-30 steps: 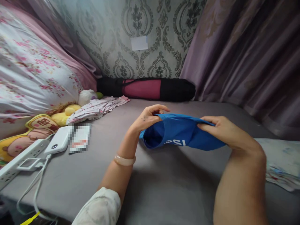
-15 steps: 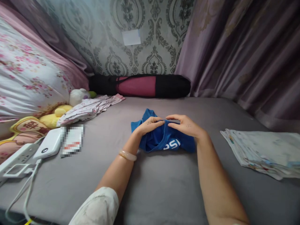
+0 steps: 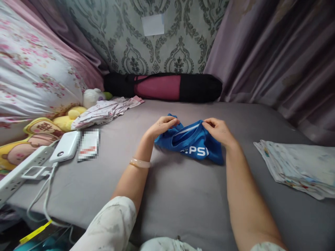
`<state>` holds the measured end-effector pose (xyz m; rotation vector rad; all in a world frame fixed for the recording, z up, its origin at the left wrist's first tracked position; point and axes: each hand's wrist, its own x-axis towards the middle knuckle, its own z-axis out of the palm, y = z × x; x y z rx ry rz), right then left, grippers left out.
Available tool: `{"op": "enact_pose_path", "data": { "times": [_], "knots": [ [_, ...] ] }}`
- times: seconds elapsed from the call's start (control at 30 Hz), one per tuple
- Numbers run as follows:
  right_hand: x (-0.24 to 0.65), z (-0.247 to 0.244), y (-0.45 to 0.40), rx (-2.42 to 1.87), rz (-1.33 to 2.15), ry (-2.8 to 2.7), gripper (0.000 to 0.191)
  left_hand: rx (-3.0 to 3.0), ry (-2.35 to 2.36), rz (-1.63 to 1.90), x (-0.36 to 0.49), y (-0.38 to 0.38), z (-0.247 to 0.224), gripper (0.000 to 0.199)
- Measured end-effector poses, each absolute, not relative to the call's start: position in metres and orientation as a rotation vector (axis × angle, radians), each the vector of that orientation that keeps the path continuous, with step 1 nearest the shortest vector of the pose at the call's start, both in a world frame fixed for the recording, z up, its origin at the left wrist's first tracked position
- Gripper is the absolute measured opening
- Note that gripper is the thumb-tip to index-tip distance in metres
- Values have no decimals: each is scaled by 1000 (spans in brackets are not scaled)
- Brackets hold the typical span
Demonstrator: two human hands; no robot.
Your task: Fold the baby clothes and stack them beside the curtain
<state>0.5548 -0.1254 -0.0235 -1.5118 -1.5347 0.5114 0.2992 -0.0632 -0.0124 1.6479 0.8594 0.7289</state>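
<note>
Left hand (image 3: 164, 126) and right hand (image 3: 217, 129) pinch the blue cloth garment with white lettering (image 3: 202, 141). Draw it evenly taut, without twisting.

The blue garment (image 3: 195, 141) is of soft cloth and bears white letters on its near side, of which "PSI" can be read. It is crumpled, with its edge lifted up and its opening loose; inside, a white strip is visible. Its lower part rests on the grey sheet (image 3: 180, 198).

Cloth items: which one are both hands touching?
The white-lettered blue garment; the crumpled floral cloth and pale folded stack lie away to either side.
</note>
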Motion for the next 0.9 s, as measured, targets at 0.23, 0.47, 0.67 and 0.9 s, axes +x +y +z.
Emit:
{"op": "enact_pose_path", "data": {
  "times": [0.23, 0.47, 0.67, 0.9],
  "knots": [
    [573, -27, -126, -1531, 513, -1427, 32, 1754, 871, 635, 276, -60, -6, 30],
    [576, -28, -128, -1561, 536, -1392, 34, 2041, 860, 351, 268, -66, 11, 32],
    [578, -29, -128, -1598, 599, -1348, 34, 2158, 967, 232, 279, -66, 5, 30],
    [576, -29, -127, -1637, 628, -1314, 29, 2235, 1062, 217, 294, -65, -9, 18]
  ]
}}
